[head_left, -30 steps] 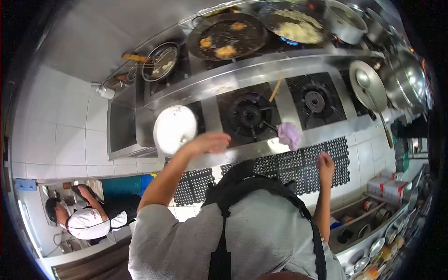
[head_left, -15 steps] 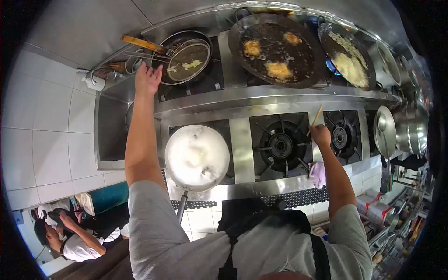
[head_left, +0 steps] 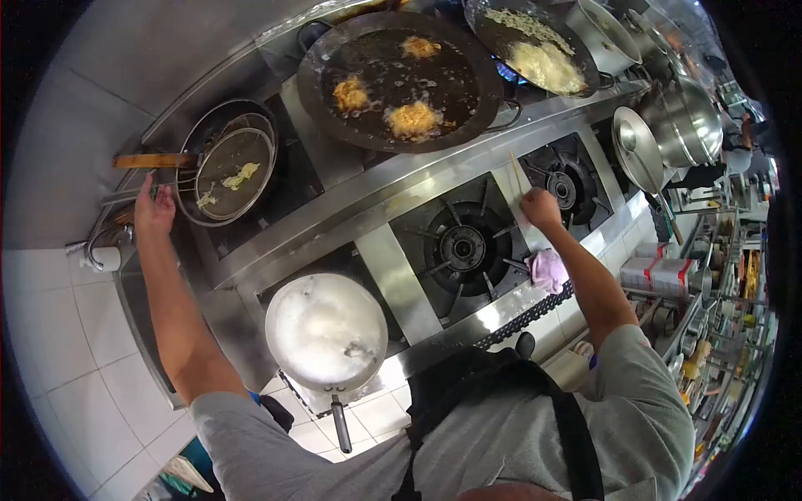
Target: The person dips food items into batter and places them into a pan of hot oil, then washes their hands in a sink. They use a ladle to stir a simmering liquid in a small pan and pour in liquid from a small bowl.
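Note:
My left hand (head_left: 155, 210) is at the handles on the left, its fingers apart just below the wire handle of a mesh strainer (head_left: 236, 174). The strainer rests over a dark pan (head_left: 219, 115) and has pale batter scraps in it. A wooden handle (head_left: 154, 160) lies across the same pan, above my fingertips. In my closed right hand (head_left: 541, 207) are thin wooden chopsticks (head_left: 517, 170), pointing up and away over the stove. Beyond them, a wide wok of dark oil (head_left: 389, 75) holds golden fritters (head_left: 413, 121).
A long-handled pan (head_left: 326, 330) of white, foamy liquid sits at the front left. Bare burners (head_left: 462, 249) lie between my arms, near a lilac cloth (head_left: 547, 270). At the back right, pale batter (head_left: 547, 68) fries above a blue flame. A metal ladle (head_left: 637, 150) and pots stand at the right.
The whole view has turned and shifted left. My left hand has come closer to the strainer's handle. My right hand still grips the chopsticks, and the fritters stay in the oil.

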`<act>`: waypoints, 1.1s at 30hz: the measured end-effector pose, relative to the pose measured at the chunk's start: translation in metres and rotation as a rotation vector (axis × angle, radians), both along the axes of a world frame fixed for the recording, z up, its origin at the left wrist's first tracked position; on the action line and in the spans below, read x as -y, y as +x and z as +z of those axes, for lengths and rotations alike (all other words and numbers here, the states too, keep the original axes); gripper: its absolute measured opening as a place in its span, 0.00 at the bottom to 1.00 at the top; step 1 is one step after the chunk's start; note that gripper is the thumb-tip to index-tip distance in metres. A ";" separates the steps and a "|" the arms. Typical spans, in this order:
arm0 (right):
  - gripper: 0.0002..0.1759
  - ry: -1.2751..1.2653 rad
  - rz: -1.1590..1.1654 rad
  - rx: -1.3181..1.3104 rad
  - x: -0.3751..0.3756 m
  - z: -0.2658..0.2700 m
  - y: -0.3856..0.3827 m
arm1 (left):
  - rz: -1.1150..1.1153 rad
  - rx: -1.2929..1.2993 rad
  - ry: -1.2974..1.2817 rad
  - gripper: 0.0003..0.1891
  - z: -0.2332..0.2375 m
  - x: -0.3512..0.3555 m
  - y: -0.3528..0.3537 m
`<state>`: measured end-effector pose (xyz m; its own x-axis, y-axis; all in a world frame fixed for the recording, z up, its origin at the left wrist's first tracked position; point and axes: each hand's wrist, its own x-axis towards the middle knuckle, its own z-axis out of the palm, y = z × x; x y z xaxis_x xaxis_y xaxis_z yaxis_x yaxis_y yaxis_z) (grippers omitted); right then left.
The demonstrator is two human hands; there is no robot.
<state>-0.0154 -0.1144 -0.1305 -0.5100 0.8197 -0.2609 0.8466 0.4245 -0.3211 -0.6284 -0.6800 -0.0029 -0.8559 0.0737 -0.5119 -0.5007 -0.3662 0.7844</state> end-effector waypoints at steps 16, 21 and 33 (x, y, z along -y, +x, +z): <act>0.10 0.087 0.101 -0.314 0.041 0.059 0.079 | -0.203 -1.028 -1.000 0.20 0.182 -0.051 0.211; 0.12 0.184 0.190 -0.190 0.017 -0.004 0.078 | -0.469 -1.644 -1.195 0.12 0.110 -0.080 0.260; 0.11 0.149 0.159 -0.280 -0.004 -0.012 0.108 | -0.600 -0.626 -0.426 0.25 0.078 -0.101 0.322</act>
